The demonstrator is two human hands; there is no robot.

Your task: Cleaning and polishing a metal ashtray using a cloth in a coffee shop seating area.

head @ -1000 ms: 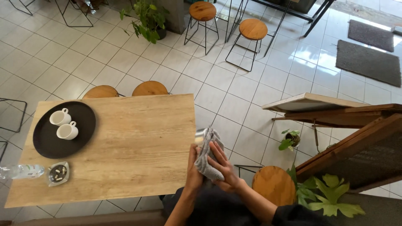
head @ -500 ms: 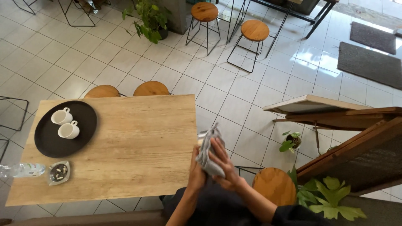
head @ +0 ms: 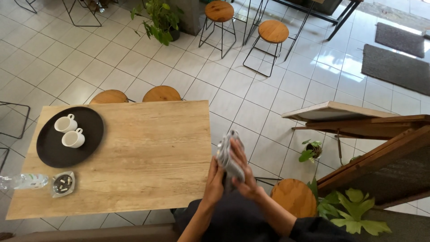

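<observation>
I see both hands off wooden counter (head: 134, 157) edge: left hand (head: 215, 184) and right hand (head: 242, 172) press grey cloth (head: 228, 154) between them, fingers clenched around it. Black tray (head: 51, 150) with two white cups (head: 69, 131) sits well apart.

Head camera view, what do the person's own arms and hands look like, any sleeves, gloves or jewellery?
Both arms are bare from the elbow down, with no sleeves on the forearms. The left hand and right hand wear no gloves, and no rings, watch or bracelet can be seen. Dark clothing shows below the arms, and dark fabric covers the right upper arm at the frame's bottom edge.
</observation>
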